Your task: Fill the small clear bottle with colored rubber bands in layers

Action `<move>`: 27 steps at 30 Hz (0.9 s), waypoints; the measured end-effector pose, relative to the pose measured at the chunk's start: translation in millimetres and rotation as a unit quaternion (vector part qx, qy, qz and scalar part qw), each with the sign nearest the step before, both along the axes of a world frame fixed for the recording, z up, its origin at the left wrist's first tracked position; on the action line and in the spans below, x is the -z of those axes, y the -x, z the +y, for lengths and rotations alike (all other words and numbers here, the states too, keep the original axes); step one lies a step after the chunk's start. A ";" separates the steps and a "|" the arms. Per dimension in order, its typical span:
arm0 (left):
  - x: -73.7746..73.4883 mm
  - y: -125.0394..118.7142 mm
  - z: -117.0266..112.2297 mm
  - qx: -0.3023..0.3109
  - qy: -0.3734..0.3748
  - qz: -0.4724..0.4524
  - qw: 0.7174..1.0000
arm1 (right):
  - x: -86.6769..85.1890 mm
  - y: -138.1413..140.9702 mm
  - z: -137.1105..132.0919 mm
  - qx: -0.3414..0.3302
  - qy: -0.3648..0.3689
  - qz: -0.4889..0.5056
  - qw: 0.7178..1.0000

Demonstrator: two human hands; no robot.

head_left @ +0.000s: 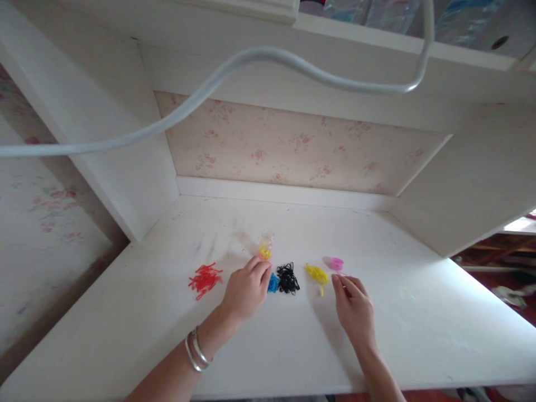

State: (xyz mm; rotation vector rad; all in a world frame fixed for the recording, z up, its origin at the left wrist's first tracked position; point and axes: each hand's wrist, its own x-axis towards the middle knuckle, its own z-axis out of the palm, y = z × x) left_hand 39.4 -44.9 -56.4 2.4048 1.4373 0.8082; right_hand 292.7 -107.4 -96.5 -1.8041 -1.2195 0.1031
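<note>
One clear jar (267, 240), yellow bands (264, 253) inside

left hand (247, 290) palm down, fingers (262, 271) bunched forward, right hand (355, 310) flat, fingers loosely extended

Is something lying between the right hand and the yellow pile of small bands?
Nothing visible. Only bare desk separates the right hand from the yellow pile; the pink lid sits farther back, aside.
</note>
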 end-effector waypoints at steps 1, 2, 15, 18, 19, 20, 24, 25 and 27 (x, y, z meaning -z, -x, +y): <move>1.3 -1.3 -1.7 0.008 0.005 0.005 1.000 | -3.4 3.6 2.3 0.001 -0.006 0.010 1.000; 2.2 -2.2 -3.0 0.014 0.011 0.009 1.000 | -7.7 7.4 5.3 -0.001 -0.012 0.021 1.000; 4.2 -1.6 -7.7 0.038 0.020 0.093 0.995 | -87.7 85.5 80.9 -0.191 -0.075 0.005 0.979; 5.2 -1.1 -7.8 0.042 0.011 0.103 0.994 | -87.8 96.5 98.9 -0.224 -0.066 -0.001 0.972; 5.6 -1.1 -7.9 0.045 0.010 0.106 0.993 | -86.8 99.3 103.6 -0.231 -0.063 0.000 0.971; 5.9 -1.2 -7.9 0.046 0.008 0.107 0.993 | -85.6 101.6 107.5 -0.234 -0.061 -0.001 0.970; 6.8 -1.8 -7.9 0.047 0.006 0.104 0.993 | -81.4 107.3 115.9 -0.230 -0.062 -0.017 0.971; 6.8 -1.9 -8.0 0.046 0.007 0.103 0.994 | -80.9 107.8 116.6 -0.230 -0.060 -0.021 0.971; 6.7 -1.9 -8.3 0.047 0.007 0.102 0.994 | -80.8 108.2 116.9 -0.233 -0.054 -0.024 0.971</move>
